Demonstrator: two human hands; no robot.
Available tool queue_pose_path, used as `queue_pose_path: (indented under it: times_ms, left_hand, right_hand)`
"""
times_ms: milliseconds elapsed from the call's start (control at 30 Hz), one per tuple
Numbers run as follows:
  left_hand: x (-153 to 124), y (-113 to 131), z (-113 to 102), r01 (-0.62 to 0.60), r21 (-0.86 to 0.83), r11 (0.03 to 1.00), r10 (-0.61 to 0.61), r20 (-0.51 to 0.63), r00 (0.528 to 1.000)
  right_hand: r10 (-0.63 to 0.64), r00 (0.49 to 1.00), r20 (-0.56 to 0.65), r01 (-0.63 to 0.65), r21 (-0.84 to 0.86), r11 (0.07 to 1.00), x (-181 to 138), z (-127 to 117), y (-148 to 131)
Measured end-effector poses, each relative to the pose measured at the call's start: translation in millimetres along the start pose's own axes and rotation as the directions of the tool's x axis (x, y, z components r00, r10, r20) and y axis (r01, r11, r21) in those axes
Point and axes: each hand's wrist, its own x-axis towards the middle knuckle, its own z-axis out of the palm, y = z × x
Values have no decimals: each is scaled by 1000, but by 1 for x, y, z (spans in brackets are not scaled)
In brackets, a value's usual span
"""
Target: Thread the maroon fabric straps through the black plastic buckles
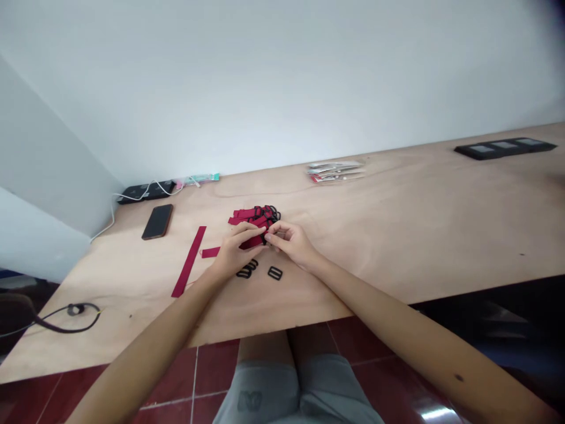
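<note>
The left grip (236, 252) curls shut around crimson nylon webbing straps (248, 217); the right grip (291, 244) pinches them beside black plastic buckles (270, 213); a close, steady pinch suits such small parts.

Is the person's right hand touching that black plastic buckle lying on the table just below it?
Apart. The head view shows a strip of plywood tabletop between the right hand and the black plastic buckle.
</note>
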Motion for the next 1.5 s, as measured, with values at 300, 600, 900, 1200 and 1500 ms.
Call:
queue_pose_path:
  times_ms: [300,600,900,1200,1500]
  left_hand:
    - [-1,-5,-2,73,68,995,-78,64,995]
    - [1,-10,-5,179,72,981,-185,86,979]
    - [4,-4,-2,339,-156,928,-326,108,939]
    - [5,0,-2,297,-137,945,-279,139,950]
    - [5,2,-3,240,-77,968,-224,173,959]
  right_hand:
    - [58,994,-88,-30,288,957,3,-4,-4]
    - [97,990,-105,-35,483,875,4,-14,-16]
    - [83,990,112,-134,593,794,3,-15,-21]
    - [55,992,112,-103,487,867,2,-17,-12]
    - [116,993,2,-105,445,890,6,-11,-5]
